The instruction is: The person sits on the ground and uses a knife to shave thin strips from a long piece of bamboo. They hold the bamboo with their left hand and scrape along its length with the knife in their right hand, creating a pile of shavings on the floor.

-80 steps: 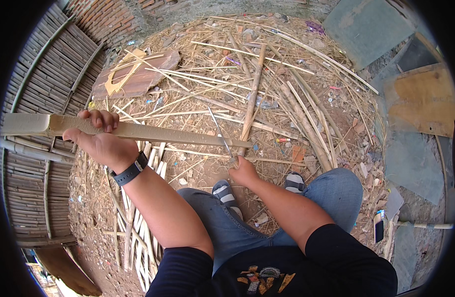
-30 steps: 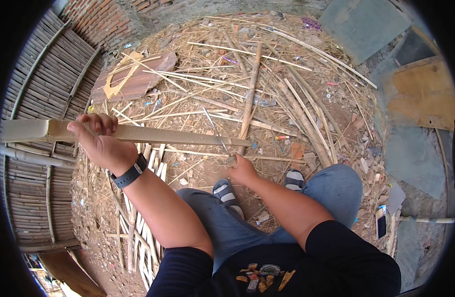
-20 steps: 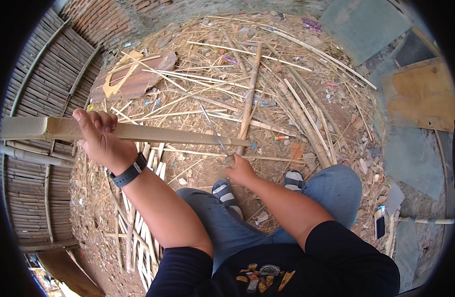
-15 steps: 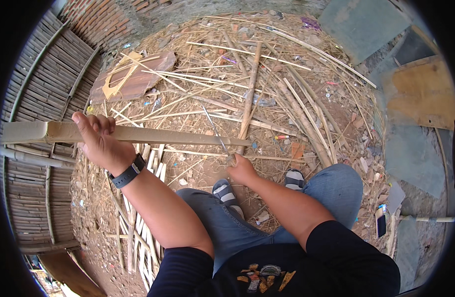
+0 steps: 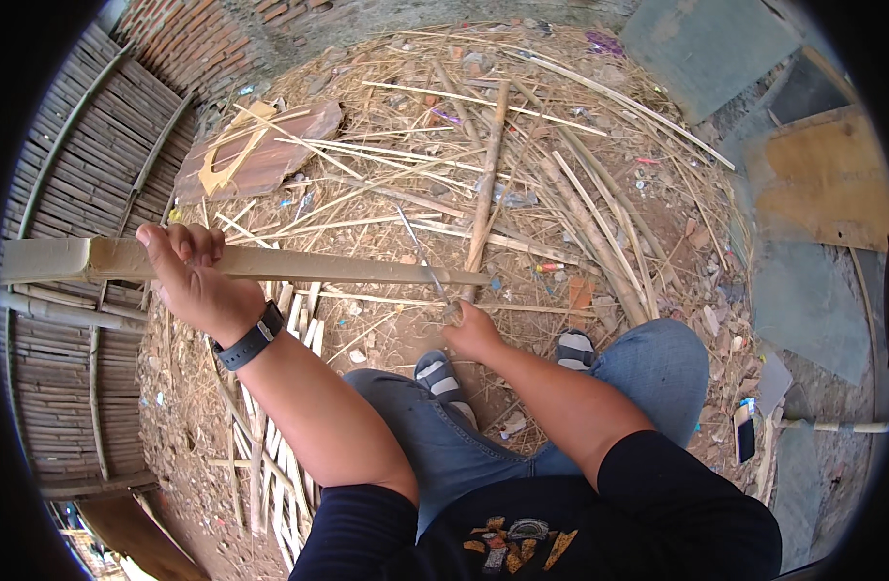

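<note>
A long pale split bamboo piece point(image 5: 318, 266) lies crosswise ahead of me, wide at the left and narrowing to the right. My left hand point(image 5: 200, 286), with a dark watch on the wrist, is closed round it near its wide left part, thumb raised over the top. In my right hand point(image 5: 475, 331) is the handle of a knife, gripped low near my knees. Its thin, narrow blade point(image 5: 415, 245) points up and away to the left and crosses the bamboo near the right end. The bamboo's right tip meets a round bamboo pole point(image 5: 490, 184) on the ground.
Bamboo strips point(image 5: 270, 474) are heaped to my left, below the bamboo-slat wall point(image 5: 62, 378). Loose sticks and shavings litter the dirt beyond. A brown board point(image 5: 314, 126) rests at the far left. Grey sheets point(image 5: 807, 300) and a phone point(image 5: 745, 439) are at the right.
Almost nothing differs. My left hand and the bamboo have shifted very slightly to the left; both grips and the knife's place across the bamboo look the same.
</note>
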The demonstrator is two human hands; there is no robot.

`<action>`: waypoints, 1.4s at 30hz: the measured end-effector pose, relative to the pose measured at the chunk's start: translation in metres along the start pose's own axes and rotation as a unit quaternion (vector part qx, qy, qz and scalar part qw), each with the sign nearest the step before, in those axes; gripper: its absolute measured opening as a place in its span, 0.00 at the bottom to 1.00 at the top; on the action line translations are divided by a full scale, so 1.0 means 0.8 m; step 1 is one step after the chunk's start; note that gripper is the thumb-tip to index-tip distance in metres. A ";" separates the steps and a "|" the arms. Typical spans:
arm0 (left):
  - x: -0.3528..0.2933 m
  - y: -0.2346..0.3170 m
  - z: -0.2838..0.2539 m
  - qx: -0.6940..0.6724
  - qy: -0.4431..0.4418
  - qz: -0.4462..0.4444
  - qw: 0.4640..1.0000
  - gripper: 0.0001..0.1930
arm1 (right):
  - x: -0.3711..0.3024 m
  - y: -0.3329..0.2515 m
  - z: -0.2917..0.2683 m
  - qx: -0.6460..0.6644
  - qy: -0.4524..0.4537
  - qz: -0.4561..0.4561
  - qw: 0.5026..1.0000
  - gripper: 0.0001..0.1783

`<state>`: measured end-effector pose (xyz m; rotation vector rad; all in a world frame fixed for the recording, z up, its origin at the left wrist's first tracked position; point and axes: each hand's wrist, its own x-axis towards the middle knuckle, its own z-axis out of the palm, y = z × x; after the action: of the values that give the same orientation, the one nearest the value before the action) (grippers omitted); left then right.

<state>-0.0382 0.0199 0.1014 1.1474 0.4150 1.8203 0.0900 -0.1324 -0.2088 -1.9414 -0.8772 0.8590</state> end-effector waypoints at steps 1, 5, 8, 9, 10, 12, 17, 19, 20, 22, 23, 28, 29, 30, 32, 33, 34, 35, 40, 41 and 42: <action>-0.001 0.001 0.001 -0.006 -0.006 -0.004 1.000 0.12 | -0.001 0.001 0.002 -0.006 0.013 -0.002 1.000 0.32; 0.000 0.001 0.001 0.005 -0.001 0.005 1.000 0.12 | 0.004 0.004 0.001 0.000 -0.016 0.008 1.000 0.31; -0.001 0.002 0.003 0.013 0.007 0.010 1.000 0.13 | 0.005 0.005 0.001 0.002 -0.024 0.007 1.000 0.31; -0.001 0.003 0.005 0.012 0.010 0.008 1.000 0.13 | 0.006 0.007 0.003 0.001 -0.018 0.000 1.000 0.30; -0.002 0.003 0.006 0.011 0.012 0.006 1.000 0.13 | 0.006 0.008 0.004 0.000 -0.012 -0.007 1.000 0.30; 0.000 0.000 0.003 0.011 0.009 0.015 1.000 0.14 | 0.004 0.008 0.003 -0.002 -0.003 -0.007 1.000 0.29; 0.002 -0.001 0.000 0.016 0.009 0.023 1.000 0.15 | 0.006 0.010 0.003 0.006 -0.012 -0.006 1.000 0.29; 0.002 -0.001 -0.001 0.013 0.002 0.023 1.000 0.15 | 0.004 0.005 0.001 0.003 -0.018 0.002 1.000 0.29; 0.002 -0.001 -0.001 0.014 0.003 0.022 1.000 0.15 | 0.005 0.006 0.002 0.000 -0.015 0.001 1.000 0.28; 0.002 -0.001 0.000 0.014 0.007 0.020 1.000 0.15 | 0.005 0.008 0.003 -0.007 -0.008 -0.002 1.000 0.28; 0.002 -0.001 0.000 0.015 0.009 0.020 1.000 0.15 | 0.006 0.009 0.004 -0.003 -0.010 0.000 1.000 0.29; 0.002 0.000 0.000 0.013 0.014 0.021 1.000 0.15 | 0.007 0.011 0.005 0.008 -0.018 0.007 1.000 0.29; 0.002 0.000 0.000 0.004 0.010 0.017 1.000 0.14 | 0.008 0.014 0.007 0.008 -0.018 0.005 1.000 0.28; 0.002 0.000 0.000 -0.006 0.007 0.013 1.000 0.13 | 0.010 0.016 0.008 0.007 -0.018 0.003 1.000 0.27; 0.002 0.000 0.000 -0.016 0.005 0.008 1.000 0.13 | 0.011 0.021 0.011 0.006 -0.012 -0.002 1.000 0.27; 0.002 0.000 0.000 -0.016 0.008 0.008 1.000 0.13 | 0.010 0.019 0.009 0.005 -0.007 -0.006 1.000 0.26; 0.002 0.000 0.000 -0.016 0.011 0.008 1.000 0.13 | 0.009 0.017 0.009 0.004 -0.002 -0.009 1.000 0.26; 0.002 0.000 0.000 -0.015 0.011 0.008 1.000 0.13 | 0.009 0.018 0.009 0.007 -0.002 -0.011 1.000 0.26; 0.003 0.000 -0.002 -0.003 0.013 0.013 1.000 0.13 | -0.001 -0.006 -0.009 -0.063 -0.008 -0.002 0.998 0.27; 0.003 0.000 -0.004 -0.006 0.009 0.013 1.000 0.13 | -0.001 -0.003 -0.008 -0.062 -0.005 -0.016 0.998 0.27; 0.003 -0.001 -0.004 -0.011 0.005 0.011 1.000 0.13 | -0.001 0.001 -0.008 -0.061 0.001 -0.029 0.998 0.27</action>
<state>-0.0407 0.0227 0.1004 1.1335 0.3888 1.8453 0.0950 -0.1361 -0.2061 -2.0097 -1.0010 0.7861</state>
